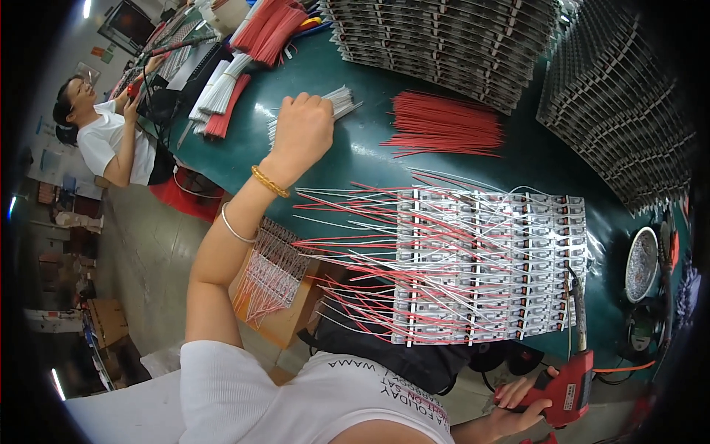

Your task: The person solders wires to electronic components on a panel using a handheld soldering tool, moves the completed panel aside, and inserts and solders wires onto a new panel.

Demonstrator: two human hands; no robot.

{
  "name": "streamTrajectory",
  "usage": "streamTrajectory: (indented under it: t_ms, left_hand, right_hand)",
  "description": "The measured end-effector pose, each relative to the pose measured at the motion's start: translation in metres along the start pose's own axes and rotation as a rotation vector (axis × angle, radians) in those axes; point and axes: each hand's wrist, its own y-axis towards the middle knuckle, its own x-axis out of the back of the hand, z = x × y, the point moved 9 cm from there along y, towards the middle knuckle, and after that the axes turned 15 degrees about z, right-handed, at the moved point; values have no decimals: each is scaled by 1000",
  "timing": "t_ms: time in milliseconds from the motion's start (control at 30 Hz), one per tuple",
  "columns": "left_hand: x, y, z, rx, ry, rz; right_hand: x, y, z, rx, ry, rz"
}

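Note:
My left hand (305, 132) is over a loose pile of white wires (342, 102) on the table. Its fingers are curled; their tips, and anything they pinch, are hidden behind the knuckles. At the lower right, my right hand (518, 403) grips a red soldering gun (568, 392), its tip pointing up beside the right edge of a panel of circuit boards (492, 259). The panel consists of rows of small pale boards. Many red and white wires (355, 248) lie across it and fan out past its left edge.
Red wires (444, 124) lie beyond the panel on the green table (370, 159). Tall stacks of boards (444, 44) stand behind. Bundled wires (222, 92) lie at far left, a speckled bowl (641, 264) at right. A cardboard box (285, 325) holds another wired panel. A co-worker (111, 140) sits left.

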Motion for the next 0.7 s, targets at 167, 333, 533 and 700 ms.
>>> streamTrajectory:
  t_ms: [167,333,533,700]
  left_hand:
    - [25,-10,10,95,-255,-67]
    - [49,-10,-7,26,-750,-39]
    - [67,-4,-130,-159,-1197,289]
    - [95,-18,-254,-624,-1108,338]
  right_hand:
    - [12,-13,-1,-18,13,-138]
    - [26,-22,3,14,24,-101]
    - [28,-35,-3,24,63,-23]
    - [31,-41,6,-66,-20,-97]
